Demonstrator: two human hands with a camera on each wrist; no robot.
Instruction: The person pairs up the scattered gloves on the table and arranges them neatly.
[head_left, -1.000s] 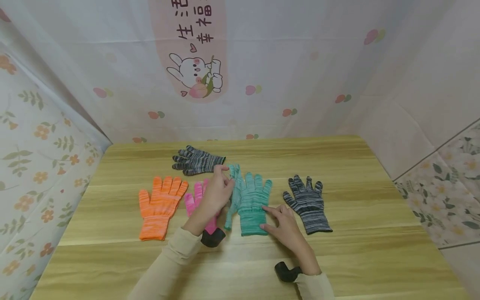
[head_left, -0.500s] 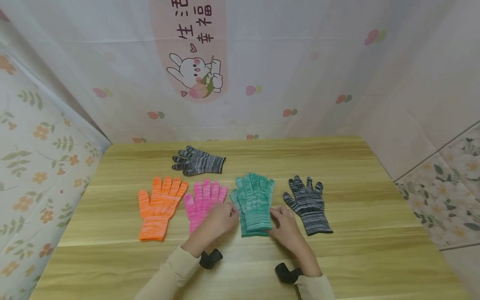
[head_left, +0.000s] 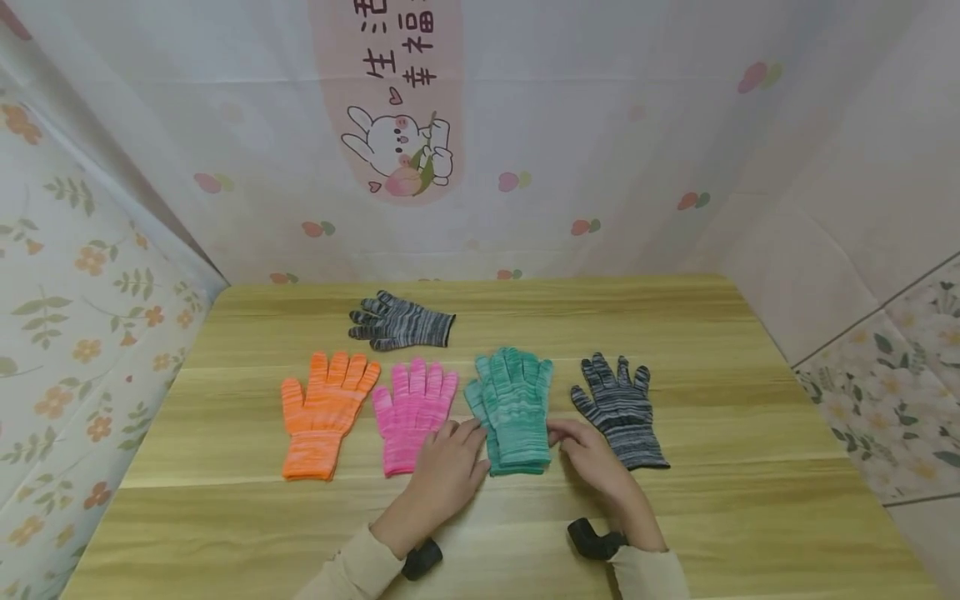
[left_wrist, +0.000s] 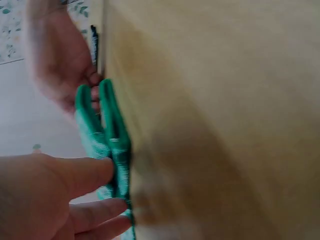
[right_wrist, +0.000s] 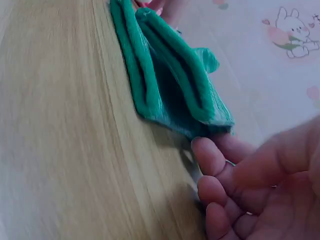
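Two knitted green gloves (head_left: 517, 417) lie stacked, cuffs toward me, the upper one slightly offset from the lower. My left hand (head_left: 450, 467) is at their left edge; in the left wrist view its thumb (left_wrist: 95, 175) and fingertips (left_wrist: 117, 206) touch the gloves' sides. At the right edge, my right hand (head_left: 592, 454) has its fingers loosely bent. The right wrist view shows its fingertips (right_wrist: 207, 155) right at the corner of the folded cuffs (right_wrist: 170, 65). Left of the stack lies a pink glove (head_left: 412, 408), its cuff partly overlapped by my left hand.
An orange glove (head_left: 326, 417) lies farther left on the wooden table (head_left: 750, 500). One grey-black glove (head_left: 405, 322) lies sideways at the back; another grey-black glove (head_left: 621, 417) is right of the stack, near my right hand. A printed curtain (head_left: 570, 125) hangs behind.
My left hand laid the second green glove, first held up on edge, onto the other, then let go and shifted to the stack's left side. My right hand stayed near the right edge.
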